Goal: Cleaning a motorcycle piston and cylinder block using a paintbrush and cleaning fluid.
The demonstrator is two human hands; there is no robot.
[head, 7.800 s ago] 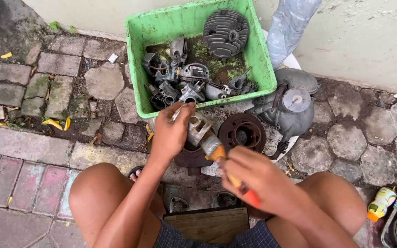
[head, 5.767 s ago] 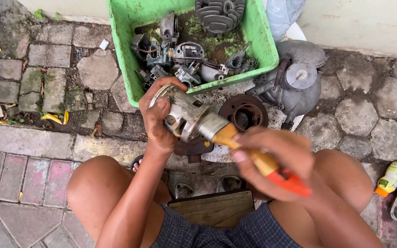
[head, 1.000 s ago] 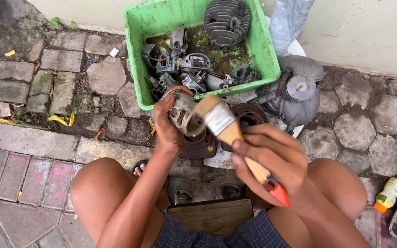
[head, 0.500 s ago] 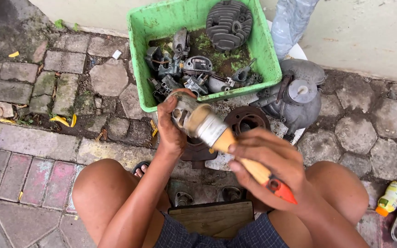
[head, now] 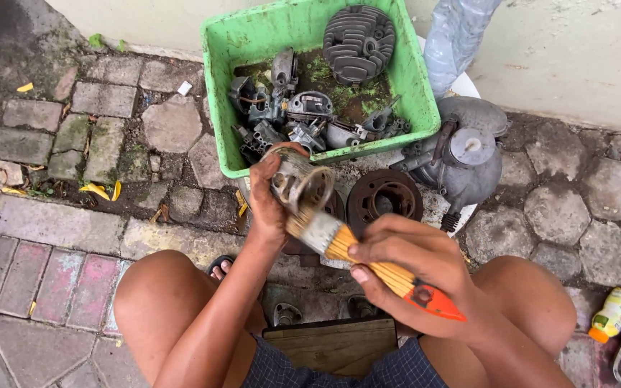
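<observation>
My left hand (head: pixel 267 205) grips a small dirty metal engine part (head: pixel 298 179), a cylindrical piece with its open end facing me. My right hand (head: pixel 418 276) holds a paintbrush (head: pixel 353 251) with a wooden handle and an orange-red tip. Its bristles press against the lower rim of the metal part. Both hands work above my bare knees, just in front of the green plastic tub (head: pixel 217 93).
The green tub holds several greasy engine parts and a finned cylinder head (head: pixel 359 43). A round rusty part (head: pixel 384 195) and a grey engine casing (head: pixel 465 154) lie on the paving stones. A small bottle (head: pixel 612 314) stands at right, a wooden stool (head: pixel 328 345) under me.
The brush has dropped from the top of the metal part to its lower rim, and my left hand has turned the part's open end toward me.
</observation>
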